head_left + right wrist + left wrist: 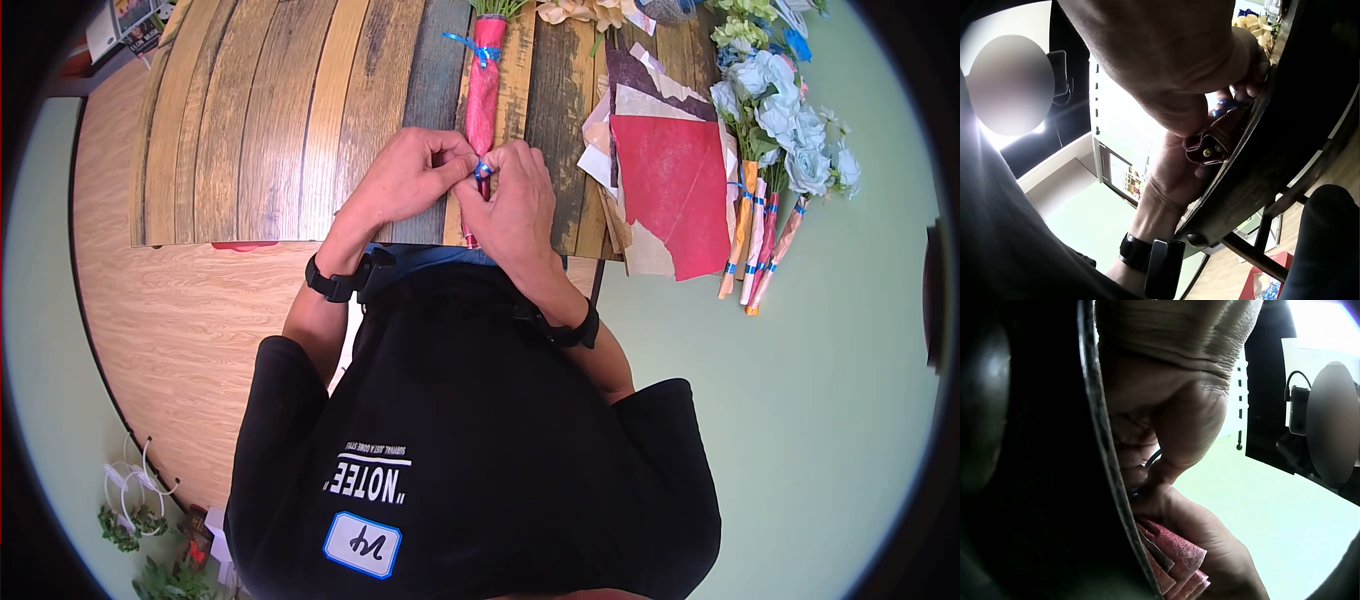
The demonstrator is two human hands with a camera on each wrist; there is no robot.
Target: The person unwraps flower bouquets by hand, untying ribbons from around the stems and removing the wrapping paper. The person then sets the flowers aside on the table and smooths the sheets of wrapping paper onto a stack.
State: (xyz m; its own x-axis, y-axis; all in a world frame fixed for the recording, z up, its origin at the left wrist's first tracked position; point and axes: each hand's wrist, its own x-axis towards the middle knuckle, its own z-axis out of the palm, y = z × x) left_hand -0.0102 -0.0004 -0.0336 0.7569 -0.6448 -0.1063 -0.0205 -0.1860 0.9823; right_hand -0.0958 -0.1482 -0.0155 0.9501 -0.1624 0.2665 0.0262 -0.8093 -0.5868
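Observation:
A bundle of flower stems rolled in red wrapping paper [483, 105] lies on the wooden table, its lower end toward the person. A blue ribbon bow [486, 54] circles its upper part. Lower down, a second blue ribbon [483, 170] goes round the roll, and both hands meet there. The left hand [420, 178] pinches this ribbon from the left; the right hand [515, 200] pinches it from the right. Folded paper edges [1180, 553] show below the fingers in the left wrist view. A cut stem end [1207, 152] shows inside the roll in the right wrist view.
Sheets of red wrapping paper [675, 190] and other papers are stacked at the table's right edge. Beyond them lie several wrapped stems with pale blue flowers [780, 110], tied with blue ribbon. Cream flowers [585, 12] sit at the back. The table's front edge [300, 243] is close to the body.

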